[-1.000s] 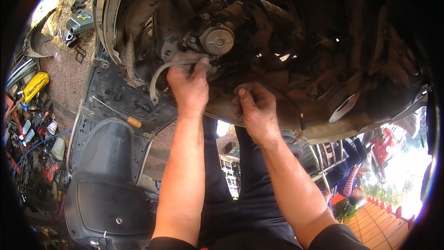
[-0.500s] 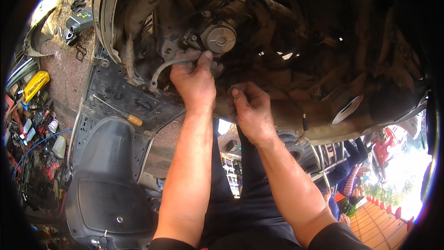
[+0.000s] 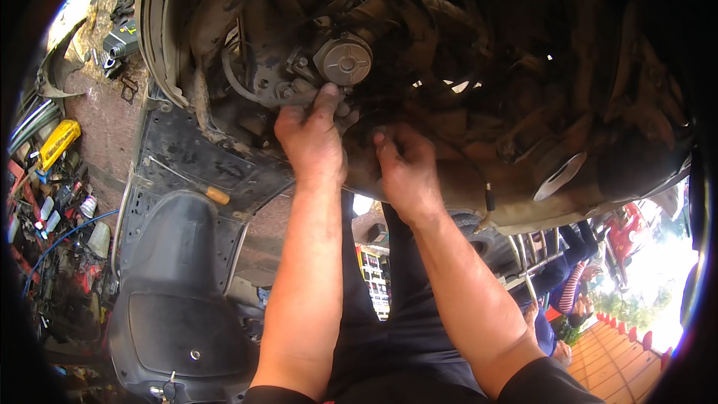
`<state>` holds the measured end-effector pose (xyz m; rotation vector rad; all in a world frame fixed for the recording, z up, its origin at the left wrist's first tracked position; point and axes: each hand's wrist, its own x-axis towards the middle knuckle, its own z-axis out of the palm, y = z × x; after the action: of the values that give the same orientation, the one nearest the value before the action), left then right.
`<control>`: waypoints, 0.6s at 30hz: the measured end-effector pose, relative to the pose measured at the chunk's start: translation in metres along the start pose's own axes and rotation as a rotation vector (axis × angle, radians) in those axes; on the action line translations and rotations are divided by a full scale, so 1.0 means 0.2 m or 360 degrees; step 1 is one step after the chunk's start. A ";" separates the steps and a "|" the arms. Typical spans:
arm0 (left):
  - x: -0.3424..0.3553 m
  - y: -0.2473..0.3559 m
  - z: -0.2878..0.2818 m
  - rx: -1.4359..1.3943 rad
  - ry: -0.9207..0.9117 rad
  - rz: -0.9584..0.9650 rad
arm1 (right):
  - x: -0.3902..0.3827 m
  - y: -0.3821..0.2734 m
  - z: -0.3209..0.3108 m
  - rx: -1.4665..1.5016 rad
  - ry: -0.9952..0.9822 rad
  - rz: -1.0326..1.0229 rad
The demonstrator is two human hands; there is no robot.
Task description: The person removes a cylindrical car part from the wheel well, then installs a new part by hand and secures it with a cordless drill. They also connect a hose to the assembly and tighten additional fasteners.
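Observation:
My left hand (image 3: 313, 135) is closed with thumb on top, pinching the end of a thin grey hose (image 3: 238, 84) that curves up and to the left under a vehicle's dark, grimy engine area. Just above the thumb sits a round grey metal cover (image 3: 346, 62) with a raised cross-shaped centre. My right hand (image 3: 407, 165) is beside it on the right, apart from the left, its fingers curled and thumb pressed in. Whatever those fingers hold, if anything, is hidden in shadow.
A black seat (image 3: 176, 299) with a key stands at left, beside an orange-handled screwdriver (image 3: 217, 195) on a dark panel. Mixed parts and a yellow piece (image 3: 60, 144) lie far left, near a dark bottle (image 3: 121, 41). A person's striped sleeve (image 3: 571, 288) shows at right.
The hose has swung up and left, its free end now higher against the engine. My left hand stays near the round cover; my right hand has barely moved.

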<state>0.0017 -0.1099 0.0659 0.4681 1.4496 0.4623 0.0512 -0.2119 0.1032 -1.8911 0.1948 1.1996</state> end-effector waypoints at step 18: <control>0.01 0.09 -0.04 0.0466 -0.0072 0.0195 | 0.24 -0.03 0.10 0.0090 0.0342 -0.0174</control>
<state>-0.0060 -0.0933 0.0736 0.8000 1.4562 0.3349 0.0665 -0.1794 0.0651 -1.9534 0.2356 0.9088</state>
